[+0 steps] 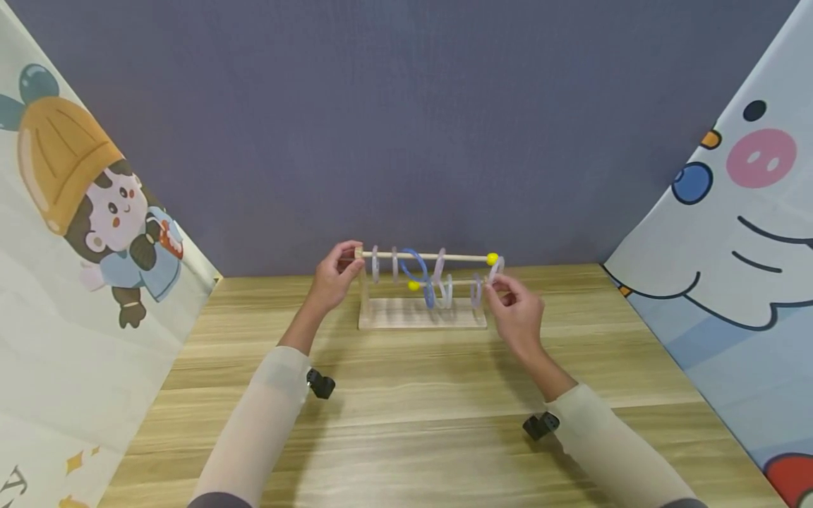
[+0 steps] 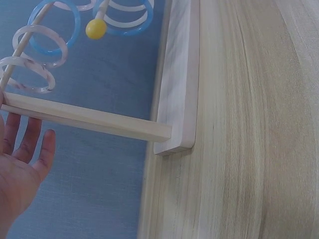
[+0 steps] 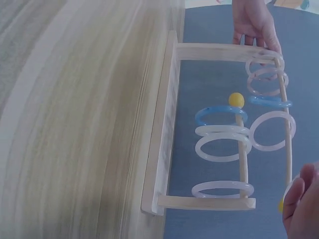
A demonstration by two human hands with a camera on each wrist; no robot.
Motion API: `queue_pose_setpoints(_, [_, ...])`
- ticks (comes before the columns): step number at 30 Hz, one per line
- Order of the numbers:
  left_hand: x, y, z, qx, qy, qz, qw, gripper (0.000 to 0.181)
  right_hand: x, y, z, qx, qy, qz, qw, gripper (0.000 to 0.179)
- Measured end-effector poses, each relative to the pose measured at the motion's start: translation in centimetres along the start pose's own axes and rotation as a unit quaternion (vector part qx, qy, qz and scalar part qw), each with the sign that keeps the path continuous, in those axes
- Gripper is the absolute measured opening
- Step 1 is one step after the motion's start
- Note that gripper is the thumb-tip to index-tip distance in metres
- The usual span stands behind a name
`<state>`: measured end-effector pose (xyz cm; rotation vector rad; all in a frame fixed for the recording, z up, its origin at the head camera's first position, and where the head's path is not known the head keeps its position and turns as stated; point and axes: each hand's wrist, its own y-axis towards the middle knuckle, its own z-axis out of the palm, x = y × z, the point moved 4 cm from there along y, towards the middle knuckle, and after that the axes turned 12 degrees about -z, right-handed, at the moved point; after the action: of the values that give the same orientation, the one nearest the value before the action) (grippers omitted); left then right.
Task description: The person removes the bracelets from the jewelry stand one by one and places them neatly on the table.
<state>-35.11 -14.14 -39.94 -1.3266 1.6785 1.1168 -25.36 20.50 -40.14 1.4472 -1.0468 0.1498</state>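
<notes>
A small wooden rack (image 1: 422, 314) has two posts, each bearing a horizontal rod tipped with a yellow ball. My left hand (image 1: 335, 274) grips the top of the taller left post (image 2: 89, 118), its fingers behind the wood. With thumb and fingers my right hand (image 1: 517, 314) pinches a clear ring (image 1: 499, 265) at the yellow ball (image 1: 492, 259) of the upper rod (image 1: 466, 257). Several rings, among them a blue ring (image 3: 269, 101), hang on that rod. The lower rod (image 3: 243, 169) carries another blue ring (image 3: 202, 115) and several pale ones. My right fingers partly hide the pinched ring.
The rack stands on a wood-grain table (image 1: 406, 395) close to a grey-blue back panel (image 1: 406, 127). Cartoon-printed panels flank both sides, with a figure (image 1: 121, 204) at left and a pig snout (image 1: 761, 158) at right.
</notes>
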Motion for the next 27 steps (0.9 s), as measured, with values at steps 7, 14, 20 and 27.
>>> queue_pose_setpoints(7, [-2.6,-1.3,-0.3,0.012,-0.005,-0.012,0.9998,0.041,2.1,-0.5,0.3,0.045,0.007,-0.059,0.9972,0.019])
queue_pose_setpoints(14, [-3.0,-1.7,-0.2,0.017,0.001,-0.020,0.9997,0.040,2.1,-1.4,1.0,0.089,0.009,-0.133,0.9871,0.019])
queue_pose_setpoints(20, [-2.9,-1.7,-0.2,0.022,-0.001,-0.023,0.9995,0.040,2.6,-2.4,2.0,0.143,-0.008,-0.170,0.9749,0.020])
queue_pose_setpoints(27, [-3.2,-1.8,-0.3,0.023,0.006,-0.023,0.9994,0.040,3.1,-3.3,3.2,0.197,-0.016,-0.223,0.9546,0.019])
